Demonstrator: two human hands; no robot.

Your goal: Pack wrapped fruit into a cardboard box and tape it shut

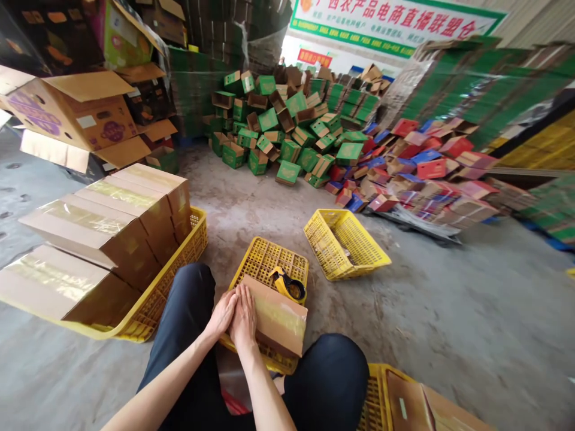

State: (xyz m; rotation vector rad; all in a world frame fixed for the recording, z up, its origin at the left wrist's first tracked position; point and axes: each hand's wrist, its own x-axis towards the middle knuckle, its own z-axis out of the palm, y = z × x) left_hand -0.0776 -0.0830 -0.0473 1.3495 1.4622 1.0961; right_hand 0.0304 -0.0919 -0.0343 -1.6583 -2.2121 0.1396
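Cardboard box (275,312), plain brown, with glossy yellowish tape (291,322) on top.

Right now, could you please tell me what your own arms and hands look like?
The left hand and right hand are bare, with no gloves, watch or bracelet visible. No sleeves show on the forearms. Dark trousers are worn.
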